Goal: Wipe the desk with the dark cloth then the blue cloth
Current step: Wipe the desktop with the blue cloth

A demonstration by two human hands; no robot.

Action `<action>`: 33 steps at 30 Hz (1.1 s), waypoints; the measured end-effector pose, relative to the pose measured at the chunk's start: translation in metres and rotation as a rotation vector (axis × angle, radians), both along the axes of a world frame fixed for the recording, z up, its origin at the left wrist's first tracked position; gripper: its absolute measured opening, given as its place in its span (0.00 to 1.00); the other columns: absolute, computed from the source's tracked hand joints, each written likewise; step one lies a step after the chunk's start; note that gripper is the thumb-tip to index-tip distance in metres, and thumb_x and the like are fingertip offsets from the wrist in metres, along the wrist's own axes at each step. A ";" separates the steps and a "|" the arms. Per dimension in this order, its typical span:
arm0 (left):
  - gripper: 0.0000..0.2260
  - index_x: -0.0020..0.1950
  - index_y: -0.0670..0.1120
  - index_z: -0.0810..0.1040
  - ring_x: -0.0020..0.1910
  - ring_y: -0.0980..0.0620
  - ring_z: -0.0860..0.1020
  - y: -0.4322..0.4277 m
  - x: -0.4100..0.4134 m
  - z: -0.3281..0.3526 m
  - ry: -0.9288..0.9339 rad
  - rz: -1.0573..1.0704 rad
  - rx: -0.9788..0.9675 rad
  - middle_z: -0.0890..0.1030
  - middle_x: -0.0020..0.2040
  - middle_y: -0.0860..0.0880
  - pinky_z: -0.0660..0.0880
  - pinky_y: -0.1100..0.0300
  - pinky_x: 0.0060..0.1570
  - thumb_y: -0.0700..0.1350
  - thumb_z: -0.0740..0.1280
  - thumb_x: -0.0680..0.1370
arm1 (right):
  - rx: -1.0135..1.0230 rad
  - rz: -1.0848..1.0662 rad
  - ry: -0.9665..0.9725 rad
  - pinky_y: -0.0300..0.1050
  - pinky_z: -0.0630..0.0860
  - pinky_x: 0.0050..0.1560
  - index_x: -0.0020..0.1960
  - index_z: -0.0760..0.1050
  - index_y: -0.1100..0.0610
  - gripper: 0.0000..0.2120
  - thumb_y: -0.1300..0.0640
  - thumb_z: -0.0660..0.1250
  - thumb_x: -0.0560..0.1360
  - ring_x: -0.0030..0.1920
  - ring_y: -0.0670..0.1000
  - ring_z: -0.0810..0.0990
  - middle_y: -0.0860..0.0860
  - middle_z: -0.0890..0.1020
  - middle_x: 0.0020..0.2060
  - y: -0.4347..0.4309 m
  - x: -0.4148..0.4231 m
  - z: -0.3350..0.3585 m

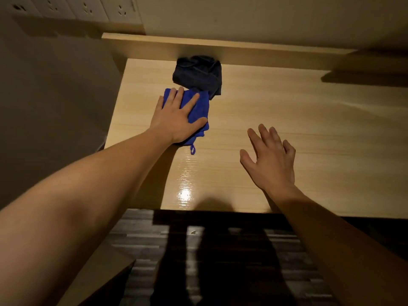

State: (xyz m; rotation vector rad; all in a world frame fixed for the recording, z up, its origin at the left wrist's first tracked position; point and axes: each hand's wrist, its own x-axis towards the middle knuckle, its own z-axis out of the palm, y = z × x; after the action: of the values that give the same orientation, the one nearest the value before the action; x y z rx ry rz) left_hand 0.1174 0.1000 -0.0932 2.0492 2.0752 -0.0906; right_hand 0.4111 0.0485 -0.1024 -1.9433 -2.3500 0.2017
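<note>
Bench (287,120): light wood-grain top, glossy, w/ a bright glare patch near the front edge. A raised back panel (242,51) runs along its rear edge. Dark striped floor (220,261) shows below the front edge.

Left arm reaches in from the front-left, over the bench's left edge. Left hand (174,117) lies palm-down on the blue cloth (202,107), fingers (191,102) spread flat & pressing it onto the bench; thumb out to the right along the cloth's lower side. Not pinching, just flat on top.

Right hand (270,159) is over the bench mid-area, toward the front edge, well apart from both cloths. Fingers spread, slightly curled, holding nothing. Can't tell if it touches the surface.

Dark cloth (197,75): crumpled heap at the rear edge, against the back panel, left of centre. Its near edge touches the blue cloth.

Blue cloth sits folded just in front of the dark one, nearer the left edge. Small hanging loop (192,149) sticks out at its front corner, flat on the bench.
</note>
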 end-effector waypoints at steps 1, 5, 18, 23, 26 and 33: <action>0.40 0.88 0.60 0.45 0.87 0.43 0.42 -0.005 0.000 0.000 -0.001 -0.011 0.002 0.45 0.89 0.44 0.42 0.39 0.83 0.77 0.44 0.80 | 0.000 0.000 0.000 0.60 0.50 0.78 0.81 0.59 0.42 0.32 0.34 0.53 0.80 0.83 0.50 0.50 0.47 0.58 0.83 0.000 0.000 0.000; 0.40 0.88 0.61 0.45 0.87 0.43 0.44 -0.032 0.006 -0.002 -0.013 -0.031 0.014 0.45 0.89 0.44 0.43 0.40 0.84 0.77 0.42 0.79 | 0.000 -0.001 -0.008 0.60 0.51 0.77 0.81 0.59 0.43 0.32 0.34 0.53 0.80 0.83 0.51 0.50 0.47 0.58 0.83 0.000 0.000 0.001; 0.33 0.87 0.62 0.43 0.87 0.47 0.40 -0.133 0.033 -0.001 -0.017 -0.068 0.002 0.43 0.89 0.46 0.40 0.44 0.84 0.71 0.42 0.83 | -0.012 0.028 0.004 0.61 0.51 0.77 0.82 0.59 0.43 0.32 0.34 0.50 0.81 0.83 0.52 0.51 0.48 0.58 0.83 -0.001 0.003 0.001; 0.35 0.88 0.58 0.45 0.87 0.48 0.42 -0.160 0.043 -0.002 -0.011 -0.013 0.006 0.45 0.89 0.47 0.41 0.45 0.84 0.69 0.42 0.83 | -0.034 0.045 -0.008 0.61 0.50 0.77 0.83 0.56 0.44 0.32 0.34 0.48 0.81 0.83 0.53 0.49 0.48 0.56 0.83 -0.003 0.004 0.004; 0.35 0.88 0.54 0.49 0.87 0.48 0.45 -0.176 0.049 -0.004 -0.018 0.011 0.037 0.49 0.89 0.46 0.44 0.46 0.84 0.67 0.42 0.83 | -0.041 0.043 0.001 0.61 0.50 0.78 0.83 0.56 0.44 0.32 0.34 0.48 0.81 0.83 0.53 0.49 0.48 0.55 0.83 -0.003 0.003 0.005; 0.30 0.83 0.48 0.68 0.84 0.44 0.63 -0.204 0.068 -0.019 -0.120 0.109 0.235 0.66 0.84 0.44 0.59 0.44 0.82 0.61 0.53 0.85 | -0.041 0.057 -0.004 0.63 0.51 0.77 0.83 0.56 0.44 0.32 0.34 0.47 0.81 0.83 0.54 0.49 0.49 0.56 0.83 -0.001 0.004 0.003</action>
State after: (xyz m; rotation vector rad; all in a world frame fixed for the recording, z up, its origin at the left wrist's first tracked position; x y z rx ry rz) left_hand 0.1857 -0.1036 -0.1117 2.0042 2.2066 0.3001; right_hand 0.4147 0.0480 -0.0992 -1.8974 -2.4254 0.2522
